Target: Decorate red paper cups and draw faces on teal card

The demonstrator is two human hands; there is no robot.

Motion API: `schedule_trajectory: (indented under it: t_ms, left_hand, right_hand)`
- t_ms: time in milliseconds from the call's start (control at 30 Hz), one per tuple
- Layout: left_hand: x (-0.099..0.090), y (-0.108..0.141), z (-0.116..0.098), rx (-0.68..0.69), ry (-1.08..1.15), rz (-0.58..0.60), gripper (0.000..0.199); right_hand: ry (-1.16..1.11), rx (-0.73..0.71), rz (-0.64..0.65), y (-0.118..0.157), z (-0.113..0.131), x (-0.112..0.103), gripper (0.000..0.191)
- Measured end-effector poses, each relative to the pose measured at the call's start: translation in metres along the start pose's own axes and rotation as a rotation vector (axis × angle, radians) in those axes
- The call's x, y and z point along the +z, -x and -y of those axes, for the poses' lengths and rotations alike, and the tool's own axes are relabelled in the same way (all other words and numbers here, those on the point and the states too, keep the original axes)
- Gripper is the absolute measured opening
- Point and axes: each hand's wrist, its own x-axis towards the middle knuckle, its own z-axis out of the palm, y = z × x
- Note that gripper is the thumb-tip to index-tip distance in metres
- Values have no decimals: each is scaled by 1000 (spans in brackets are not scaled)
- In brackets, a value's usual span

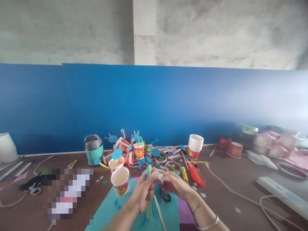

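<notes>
The left hand (pixel 145 187) grips a yellow strip (pixel 148 208) between thumb and fingers, likely to keep it steady, its ends left showing above and below. The right hand (pixel 175 184) pinches a small clear piece (pixel 158 176) between the two hands, close to the strip, probably for finer control. Both hands work above a blue sheet (pixel 108 205) on the counter (pixel 216 199); a paper cup (pixel 120 187) stands to the left, seemingly placed clear of the arms.

Left hand (pixel 146 185) and right hand (pixel 176 184) sit close together, fingers (pixel 167 176) bent, forearms (pixel 125 211) converging.
</notes>
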Motion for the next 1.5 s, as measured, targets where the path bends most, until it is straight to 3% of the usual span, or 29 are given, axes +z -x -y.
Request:
schedule_trajectory:
  t_ms: [300, 467, 667, 1233, 1500]
  left_hand:
    - [3, 2, 2, 28, -26, -10, 48]
    - [3, 3, 4, 31, -31, -15, 47]
    - [2, 2, 1, 5, 28, -29, 52]
    - [7, 4, 3, 30, -68, -39, 49]
    - [2, 1, 1, 29, 1, -41, 55]
  right_hand:
    - [93, -19, -131, -1, -8, -2, 17]
    - [116, -27, -151, -2, -8, 0, 17]
    - [35, -5, -89, -3, -9, -4, 17]
    - [125, -19, -269, -4, -13, -4, 15]
    - [46, -20, -73, -3, -7, -1, 20]
